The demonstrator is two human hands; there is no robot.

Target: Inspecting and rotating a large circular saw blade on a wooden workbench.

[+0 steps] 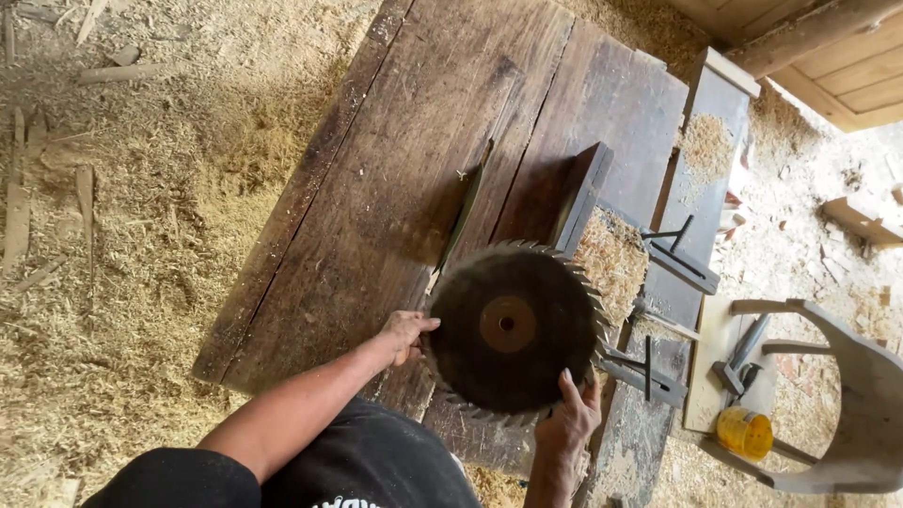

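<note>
A large dark circular saw blade [489, 357] with a toothed rim and a rusty centre hub is held flat above a dark wooden saw table [395, 169]. My left hand [404, 334] grips the blade's left edge. At the blade's lower right edge, my right hand [569, 419] grips the rim with the fingers over the teeth. Just beyond the blade, a narrow slot [467, 209] runs along the table top.
Sawdust and wood scraps [122, 235] cover the floor at the left. A sawdust pile [616, 259] sits beside a raised board [581, 193]. Metal clamps [649, 372], a yellow container [743, 431] and a curved wooden frame [847, 376] stand at the right.
</note>
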